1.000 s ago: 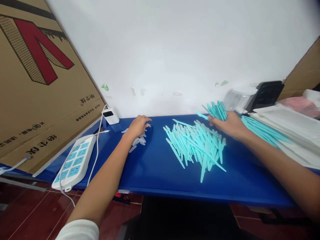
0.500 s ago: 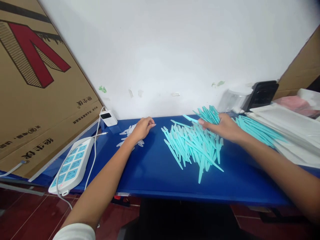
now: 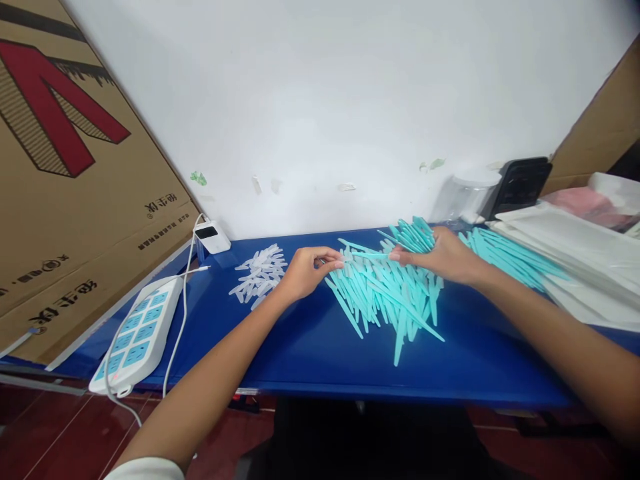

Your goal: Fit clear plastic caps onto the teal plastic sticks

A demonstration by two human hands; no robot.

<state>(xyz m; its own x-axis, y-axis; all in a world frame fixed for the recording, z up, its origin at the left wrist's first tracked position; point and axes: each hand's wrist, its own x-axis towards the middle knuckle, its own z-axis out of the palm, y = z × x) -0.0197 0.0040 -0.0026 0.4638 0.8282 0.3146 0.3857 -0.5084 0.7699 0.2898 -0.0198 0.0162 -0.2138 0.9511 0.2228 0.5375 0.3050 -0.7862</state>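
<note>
My right hand [image 3: 445, 257] is closed around a bunch of turquoise eyebrow razors [image 3: 413, 235]. One razor [image 3: 370, 255] sticks out leftward from its thumb and fingers. At that razor's tip, my left hand [image 3: 313, 268] pinches a small translucent cap [image 3: 344, 259], mostly hidden by the fingertips. Whether the cap is on the blade or only touching it, I cannot tell. Below both hands lies a loose pile of turquoise razors [image 3: 385, 293], several with clear caps. A heap of loose translucent caps [image 3: 260, 270] lies left of my left hand.
More turquoise razors [image 3: 505, 253] lie at the right beside white packaging sheets [image 3: 590, 247]. A clear jar [image 3: 470, 197] and a black holder [image 3: 523, 187] stand by the wall. On the left are a power strip [image 3: 140, 333], a white device [image 3: 214, 237] and a large cardboard box [image 3: 100, 200].
My left hand has moved right from the cap heap to the tip of the protruding razor. That razor has swung lower and points left. The right hand keeps its bunch.
</note>
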